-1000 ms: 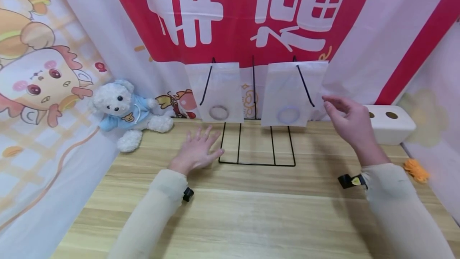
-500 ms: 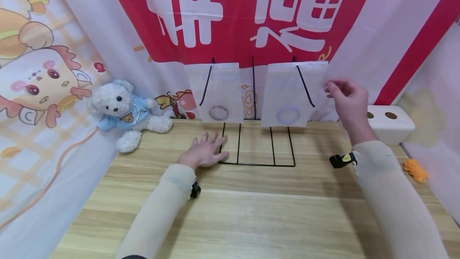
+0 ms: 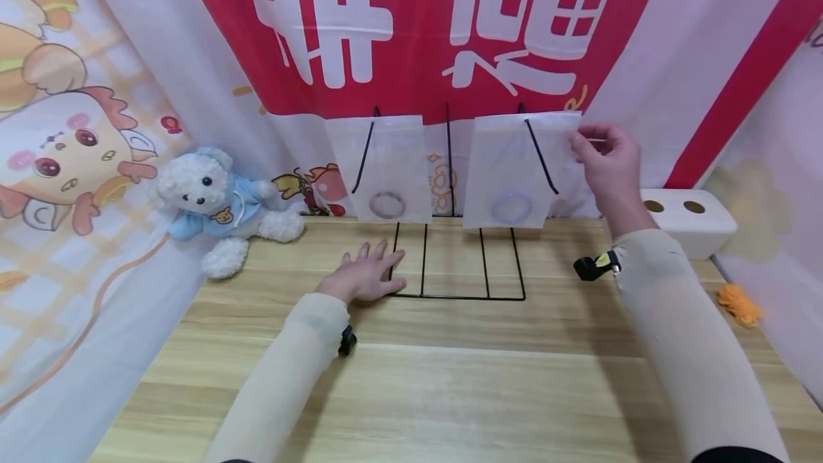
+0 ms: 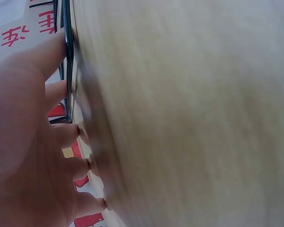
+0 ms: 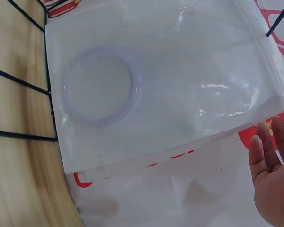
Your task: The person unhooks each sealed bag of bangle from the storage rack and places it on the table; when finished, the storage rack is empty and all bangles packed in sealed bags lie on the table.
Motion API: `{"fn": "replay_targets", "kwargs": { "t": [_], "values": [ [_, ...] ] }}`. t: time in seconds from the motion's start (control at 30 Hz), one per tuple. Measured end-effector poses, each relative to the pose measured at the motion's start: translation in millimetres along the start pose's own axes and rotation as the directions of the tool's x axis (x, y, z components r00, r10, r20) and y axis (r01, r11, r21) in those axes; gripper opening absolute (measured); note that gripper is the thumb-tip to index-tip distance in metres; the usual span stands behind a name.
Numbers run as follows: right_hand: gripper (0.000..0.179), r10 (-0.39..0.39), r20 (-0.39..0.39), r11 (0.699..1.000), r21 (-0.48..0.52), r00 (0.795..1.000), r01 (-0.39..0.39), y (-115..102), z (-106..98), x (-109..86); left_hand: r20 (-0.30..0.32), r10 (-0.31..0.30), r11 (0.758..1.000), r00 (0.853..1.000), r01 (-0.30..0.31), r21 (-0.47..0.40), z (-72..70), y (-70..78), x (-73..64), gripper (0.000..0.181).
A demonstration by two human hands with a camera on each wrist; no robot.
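Note:
Two clear plastic bags hang from a black wire rack: the left bag (image 3: pixel 392 152) has a dark-toned bangle (image 3: pixel 388 205) inside, the right bag (image 3: pixel 508 163) a pale lilac bangle (image 5: pixel 102 86). With fingers spread, my left hand (image 3: pixel 365 276) rests at the left side of the rack's base (image 3: pixel 472 298). In the left wrist view its thumb (image 4: pixel 49 52) touches the black wire and other fingertips press the tabletop. My right hand (image 3: pixel 607 163) pinches the right bag's upper right edge between thumb and finger; the right wrist view shows that hand only partly.
A white plush bear (image 3: pixel 225 209) in a blue hoodie sits at the back left. At the right are a white box with round holes (image 3: pixel 691 223) and an orange yarn-like bundle (image 3: pixel 739 304). A printed cloth (image 3: pixel 411 41) hangs behind the rack.
My right hand has moved up and left to the right bag's edge and taken hold of it. My left hand has shifted slightly right and down onto the rack's base.

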State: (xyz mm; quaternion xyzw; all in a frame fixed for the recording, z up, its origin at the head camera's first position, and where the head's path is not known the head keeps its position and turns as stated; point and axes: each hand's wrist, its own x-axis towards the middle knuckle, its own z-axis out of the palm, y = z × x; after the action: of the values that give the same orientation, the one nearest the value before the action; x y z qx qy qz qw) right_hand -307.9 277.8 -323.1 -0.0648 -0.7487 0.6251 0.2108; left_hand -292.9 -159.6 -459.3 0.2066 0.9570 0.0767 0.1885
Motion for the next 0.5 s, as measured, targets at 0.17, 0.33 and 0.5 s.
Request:
{"fn": "replay_targets", "kwargs": {
  "t": [0.17, 0.33, 0.5],
  "values": [
    [0.042, 0.049, -0.002, 0.998, 0.026, 0.999, -0.049, -0.4, 2.1, 1.9, 0.000, 0.008, 1.000, 1.000, -0.008, -0.010, -0.3, -1.8, 0.0, 0.078],
    [0.048, 0.101, 0.000, 0.994, 0.046, 0.995, -0.101, -1.1, -1.6, 5.1, 0.001, 0.014, 1.000, 1.000, -0.014, -0.021, -0.6, -1.2, 0.3, 0.078],
    [0.050, 0.117, 0.014, 0.992, 0.048, 0.993, -0.118, -3.3, -4.2, 7.4, 0.004, 0.013, 0.999, 1.000, -0.013, -0.030, -1.4, -0.8, -0.3, 0.079]
  ]
}}
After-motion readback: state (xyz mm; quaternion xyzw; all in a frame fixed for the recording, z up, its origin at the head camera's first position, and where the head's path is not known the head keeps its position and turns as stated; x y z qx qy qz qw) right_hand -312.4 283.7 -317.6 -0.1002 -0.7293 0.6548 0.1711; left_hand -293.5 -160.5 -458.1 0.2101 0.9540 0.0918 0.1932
